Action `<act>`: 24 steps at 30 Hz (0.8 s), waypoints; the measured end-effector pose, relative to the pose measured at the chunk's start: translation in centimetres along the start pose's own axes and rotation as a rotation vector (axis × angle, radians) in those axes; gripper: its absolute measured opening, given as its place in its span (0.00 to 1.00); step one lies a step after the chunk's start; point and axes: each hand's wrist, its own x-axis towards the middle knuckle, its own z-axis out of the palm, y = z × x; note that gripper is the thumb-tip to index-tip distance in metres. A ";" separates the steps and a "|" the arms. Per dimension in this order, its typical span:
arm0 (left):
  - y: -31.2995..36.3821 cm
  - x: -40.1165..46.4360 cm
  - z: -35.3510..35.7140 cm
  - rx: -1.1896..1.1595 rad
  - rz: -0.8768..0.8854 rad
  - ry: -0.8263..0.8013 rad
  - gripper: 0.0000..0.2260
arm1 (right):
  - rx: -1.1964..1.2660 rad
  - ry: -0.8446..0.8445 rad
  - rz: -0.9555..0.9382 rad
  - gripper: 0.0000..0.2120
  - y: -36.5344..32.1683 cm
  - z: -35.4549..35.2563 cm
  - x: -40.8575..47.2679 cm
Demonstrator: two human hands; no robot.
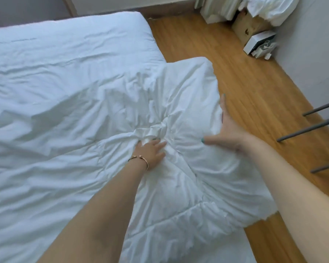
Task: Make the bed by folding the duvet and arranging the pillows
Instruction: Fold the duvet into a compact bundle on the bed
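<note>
A white duvet (68, 130) lies crumpled over the bed, and one corner (194, 88) hangs past the right edge above the floor. My left hand (153, 150), with a bracelet on the wrist, presses into a bunched knot of the fabric near the bed's right side, fingers curled into the cloth. My right hand (226, 130) is spread flat against the outer edge of that overhanging corner, thumb pointing left, fingers apart. No pillow shows in this view.
A wooden floor (245, 76) runs along the bed's right side. At the far right corner stand a cardboard box (247, 25), a small white box (258, 44) and a heap of white linen (270, 8). Dark metal furniture legs (310, 128) stick in from the right.
</note>
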 end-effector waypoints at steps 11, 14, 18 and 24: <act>-12.6 -15.2 7.4 -0.309 -0.634 0.005 0.55 | 0.418 0.024 0.205 0.58 -6.2 7.7 -3.9; -13.7 -14.1 7.3 -0.318 -0.577 -0.016 0.55 | 0.285 -0.071 0.125 0.58 -9.0 10.2 -4.7; -15.9 -17.3 6.8 -0.418 -0.388 -0.021 0.45 | 0.038 -0.117 -0.068 0.59 -14.3 11.3 -6.5; -22.4 -23.6 3.8 -0.621 -0.309 0.145 0.23 | -0.405 -0.246 -0.201 0.58 -22.6 16.5 -10.2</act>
